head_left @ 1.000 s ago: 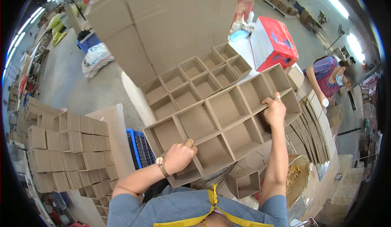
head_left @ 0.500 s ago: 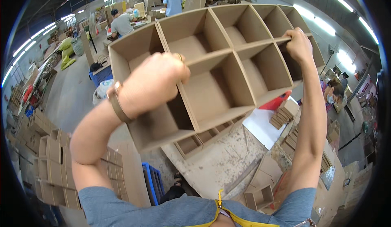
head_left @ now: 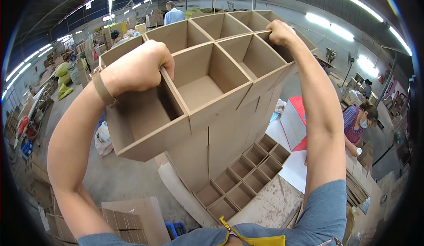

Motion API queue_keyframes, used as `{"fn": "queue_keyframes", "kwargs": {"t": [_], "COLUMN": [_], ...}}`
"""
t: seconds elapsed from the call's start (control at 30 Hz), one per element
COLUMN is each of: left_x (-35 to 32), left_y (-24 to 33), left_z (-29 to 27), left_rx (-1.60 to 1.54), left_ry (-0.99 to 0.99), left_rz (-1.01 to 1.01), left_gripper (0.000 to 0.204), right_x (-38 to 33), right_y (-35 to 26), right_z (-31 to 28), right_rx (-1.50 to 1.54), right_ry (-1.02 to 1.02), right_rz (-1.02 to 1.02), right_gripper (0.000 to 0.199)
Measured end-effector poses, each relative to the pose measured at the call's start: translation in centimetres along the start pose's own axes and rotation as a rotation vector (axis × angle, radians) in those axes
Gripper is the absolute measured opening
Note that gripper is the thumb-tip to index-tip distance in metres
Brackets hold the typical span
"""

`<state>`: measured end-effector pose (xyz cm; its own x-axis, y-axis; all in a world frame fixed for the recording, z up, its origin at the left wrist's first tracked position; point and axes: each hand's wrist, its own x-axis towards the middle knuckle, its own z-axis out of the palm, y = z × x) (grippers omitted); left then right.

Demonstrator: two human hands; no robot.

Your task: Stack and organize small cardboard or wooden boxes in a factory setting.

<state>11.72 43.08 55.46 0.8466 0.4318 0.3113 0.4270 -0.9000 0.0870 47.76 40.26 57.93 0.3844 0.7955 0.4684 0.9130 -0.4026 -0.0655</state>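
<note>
Both of my hands are on a large brown board box divided into two rows of open compartments (head_left: 221, 91). My left hand (head_left: 137, 67) is closed over a divider near its left end. At the far right end, my right hand (head_left: 282, 32) is closed over the middle divider. Under the box rises a tall stack of similar brown board boxes (head_left: 232, 135), their slotted side walls showing. I cannot tell whether the held box rests fully on the stack. A smaller-looking compartment box (head_left: 240, 179) lies at the foot of the stack.
A worktable (head_left: 276, 202) stands below to the right, with a red-and-white box (head_left: 295, 124) on it. One person (head_left: 355, 122) works at the right; another (head_left: 173, 14) stands at the back. Stacked brown boxes (head_left: 123, 226) and a blue crate (head_left: 176, 229) are at lower left.
The divided box has moved left and tipped so its openings face more upward. It is now over the tall stack, which has come into view. Both hands keep their grip.
</note>
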Motion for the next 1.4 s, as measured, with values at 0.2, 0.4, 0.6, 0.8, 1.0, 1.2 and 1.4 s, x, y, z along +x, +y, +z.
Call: {"fn": "queue_keyframes", "kwargs": {"t": [0.2, 0.4, 0.6, 0.8, 1.0, 1.2, 1.4], "left_x": [2.8, 4.6, 5.9, 6.3, 7.7, 8.0, 8.2], "left_y": [-1.5, -1.7, -1.1, -2.0, -2.1, -2.8, -3.5], "left_z": [0.4, 0.4, -0.1, 1.0, 2.1, 2.3, 2.7], "left_rx": [-0.017, -0.042, -0.027, -0.049, -0.095, -0.081, -0.136], "left_ry": [-0.045, -0.178, -0.268, -0.255, -0.286, -0.285, -0.292], "left_rz": [0.006, -0.09, -0.206, -0.195, -0.202, -0.186, -0.227], "left_gripper": [0.028, 0.026, 0.029, 0.031, 0.027, 0.022, 0.02], "right_x": [5.7, 7.5, 8.5, 10.2, 10.4, 11.3, 11.8], "right_y": [0.4, 0.9, 1.4, 2.1, 3.1, 3.1, 2.6], "right_z": [4.6, 7.6, 9.2, 10.0, 10.7, 11.1, 11.7], "right_rx": [0.001, 0.075, 0.162, 0.138, 0.107, 0.11, 0.06], "right_ry": [-0.122, -0.283, -0.325, -0.27, -0.351, -0.346, -0.366], "right_rz": [-0.1, -0.123, -0.159, -0.193, -0.176, -0.173, -0.214], "right_gripper": [0.036, 0.037, 0.037, 0.032, 0.032, 0.032, 0.032]}}
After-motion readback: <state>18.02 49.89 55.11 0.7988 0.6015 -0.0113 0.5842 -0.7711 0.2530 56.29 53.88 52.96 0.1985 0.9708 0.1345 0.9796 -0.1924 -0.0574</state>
